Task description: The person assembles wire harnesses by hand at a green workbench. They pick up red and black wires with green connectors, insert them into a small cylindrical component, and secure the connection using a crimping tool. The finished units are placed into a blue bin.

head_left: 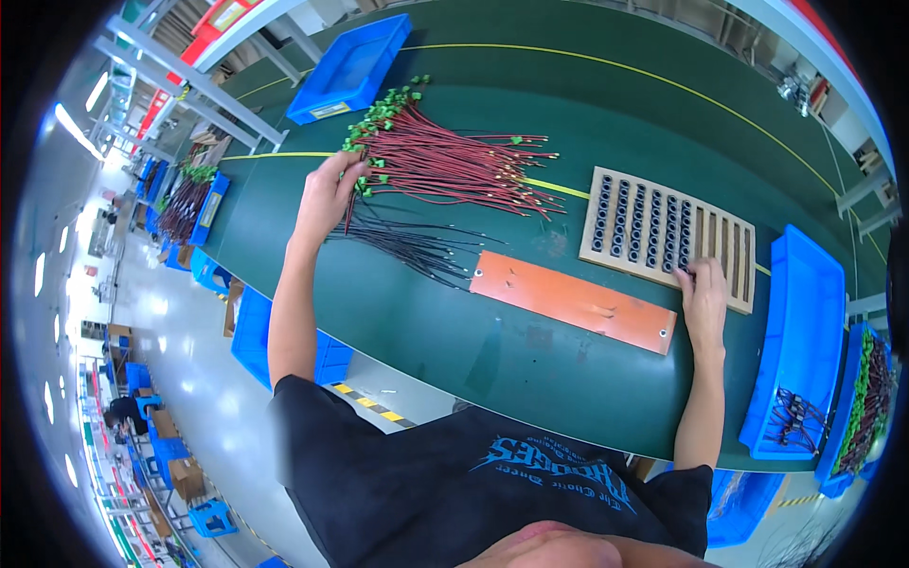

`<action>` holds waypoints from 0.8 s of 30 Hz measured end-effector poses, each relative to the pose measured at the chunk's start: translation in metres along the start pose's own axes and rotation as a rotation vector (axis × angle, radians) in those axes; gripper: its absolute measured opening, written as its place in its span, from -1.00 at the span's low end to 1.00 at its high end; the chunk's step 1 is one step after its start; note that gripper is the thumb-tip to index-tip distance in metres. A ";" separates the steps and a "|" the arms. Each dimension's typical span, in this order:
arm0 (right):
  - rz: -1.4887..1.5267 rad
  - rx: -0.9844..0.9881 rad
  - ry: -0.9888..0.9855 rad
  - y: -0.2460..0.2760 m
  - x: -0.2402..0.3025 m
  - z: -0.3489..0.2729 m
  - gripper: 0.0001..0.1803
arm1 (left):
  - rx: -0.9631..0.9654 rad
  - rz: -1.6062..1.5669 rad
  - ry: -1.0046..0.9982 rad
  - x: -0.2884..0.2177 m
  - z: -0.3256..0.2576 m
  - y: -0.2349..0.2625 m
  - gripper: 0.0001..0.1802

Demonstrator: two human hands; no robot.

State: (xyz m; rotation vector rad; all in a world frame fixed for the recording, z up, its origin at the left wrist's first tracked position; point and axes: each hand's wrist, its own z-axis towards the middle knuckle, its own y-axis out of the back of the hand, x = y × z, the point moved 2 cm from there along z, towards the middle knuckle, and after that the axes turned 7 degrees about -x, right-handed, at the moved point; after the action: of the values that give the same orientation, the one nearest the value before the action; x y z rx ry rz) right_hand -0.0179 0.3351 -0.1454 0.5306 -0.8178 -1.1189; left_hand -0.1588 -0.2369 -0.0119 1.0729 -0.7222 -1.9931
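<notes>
My left hand (331, 194) is closed at the green-connector end of a pile of red wires (454, 156); a red wire (348, 220) runs down from its fingers. Green connectors (374, 123) cluster at the pile's left end, and bare tips point right. Below the pile lie black wires (412, 248). On the right, my right hand (703, 289) pinches at the near edge of a wooden rack (748, 256), by the lower end of a column of small black rings (653, 227). Its fingertips partly cover the ring there.
An orange strip (573, 301) lies on the green table (454, 350) in front of me. One blue tray (350, 66) stands far left; another blue tray (800, 303) at right holds black cables (795, 421). Beyond it a blue bin (857, 407) carries more wires.
</notes>
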 end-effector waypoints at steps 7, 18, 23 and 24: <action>0.374 -0.230 -0.460 -0.012 -0.027 -0.010 -0.81 | -0.464 -0.245 -0.032 0.016 0.034 0.027 -0.78; 0.889 -0.433 -0.554 -0.011 -0.010 -0.002 -0.73 | -0.071 -0.337 -0.145 -0.126 0.015 -0.025 -0.88; 1.133 -0.200 -0.258 -0.004 0.098 0.009 -0.67 | 0.422 -0.663 -0.162 -0.189 -0.044 -0.110 -0.85; 1.163 -0.163 -0.217 -0.001 0.109 0.006 -0.65 | 0.506 -0.678 -0.120 -0.195 -0.051 -0.118 -0.84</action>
State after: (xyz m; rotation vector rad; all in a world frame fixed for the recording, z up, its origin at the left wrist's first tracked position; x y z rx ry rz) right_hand -0.0008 0.2334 -0.1100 -0.2355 -0.9967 -0.1484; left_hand -0.0831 -0.0172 -0.0398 1.6717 -1.0662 -2.5263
